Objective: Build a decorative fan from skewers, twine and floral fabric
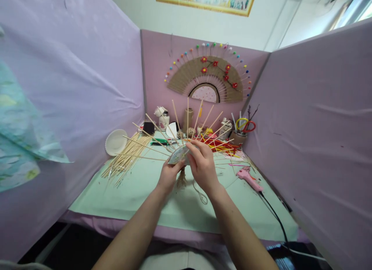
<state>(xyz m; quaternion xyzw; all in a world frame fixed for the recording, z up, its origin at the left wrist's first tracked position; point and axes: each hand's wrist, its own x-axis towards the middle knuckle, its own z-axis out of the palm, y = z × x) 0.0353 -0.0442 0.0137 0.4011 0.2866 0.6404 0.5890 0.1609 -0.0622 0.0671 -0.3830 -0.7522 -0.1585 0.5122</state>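
Note:
A half-round piece covered in pale blue patterned cloth (176, 155) is held up over the table, with thin wooden sticks (188, 116) fanning out from its curved edge. My left hand (169, 175) grips its lower left side, thumb on the front. My right hand (202, 163) is bent around its upper right side, with the fingertips at the top edge by the stick bases. A frayed twine tassel (181, 179) hangs below the piece, between my hands. Beside my right wrist a loop of cord (202, 196) lies on the green cloth.
Loose sticks (124, 158) and a white plate (115, 142) are at left. Green-handled pliers (158, 142) lie behind. A pink glue gun (249, 179) with a black cable is at right, near a scissors holder (238, 138). A finished fan (186, 78) hangs on the back panel.

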